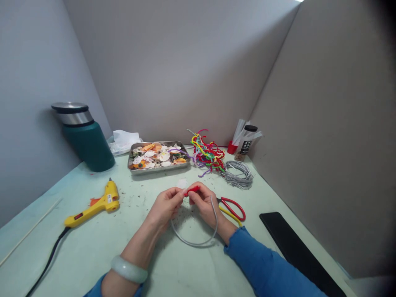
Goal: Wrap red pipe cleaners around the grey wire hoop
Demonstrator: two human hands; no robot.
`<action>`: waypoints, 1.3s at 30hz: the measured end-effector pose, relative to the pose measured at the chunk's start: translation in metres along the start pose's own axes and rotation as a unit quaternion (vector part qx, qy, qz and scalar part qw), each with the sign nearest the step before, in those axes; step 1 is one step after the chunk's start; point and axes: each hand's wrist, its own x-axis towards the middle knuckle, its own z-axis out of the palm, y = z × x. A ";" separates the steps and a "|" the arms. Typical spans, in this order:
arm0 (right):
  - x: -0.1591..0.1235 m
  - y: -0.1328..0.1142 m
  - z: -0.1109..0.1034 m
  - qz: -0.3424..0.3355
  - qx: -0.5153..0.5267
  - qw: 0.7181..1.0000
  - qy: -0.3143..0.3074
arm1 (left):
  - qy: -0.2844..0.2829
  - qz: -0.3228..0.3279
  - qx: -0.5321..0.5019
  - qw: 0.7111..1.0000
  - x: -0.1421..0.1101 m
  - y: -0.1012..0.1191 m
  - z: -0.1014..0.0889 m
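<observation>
My left hand [167,205] and my right hand [204,203] meet above the middle of the table. Between their fingertips is a short, bunched red pipe cleaner [194,189], pinched from both sides. A grey wire [193,244] bends in a wide loop below the hands, its ends running up to the left fingers and past the right hand. Whether the red piece is wound around the wire is hidden by my fingers. Red looped handles [236,208] of a scissors-like tool and a yellow handle [230,215] stick out behind my right wrist.
Behind the hands are a metal tray [161,170] of shells, tangled coloured pipe cleaners [208,152] and a grey wire coil [238,174]. To the left lie a yellow glue gun [93,207] and a green bottle [88,144]. A black flat strip [293,243] lies right.
</observation>
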 end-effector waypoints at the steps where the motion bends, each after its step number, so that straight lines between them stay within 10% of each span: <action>1: 0.000 -0.001 0.000 -0.001 -0.004 1.000 -0.005 | -0.004 0.002 -0.005 1.000 0.000 0.000 0.000; 26: -0.002 0.004 0.001 0.010 0.011 0.998 0.054 | 0.047 0.131 0.133 0.981 0.002 0.000 0.001; 39: -0.001 0.005 0.001 0.022 0.004 0.998 0.059 | 0.142 0.247 0.310 0.907 0.001 -0.009 0.001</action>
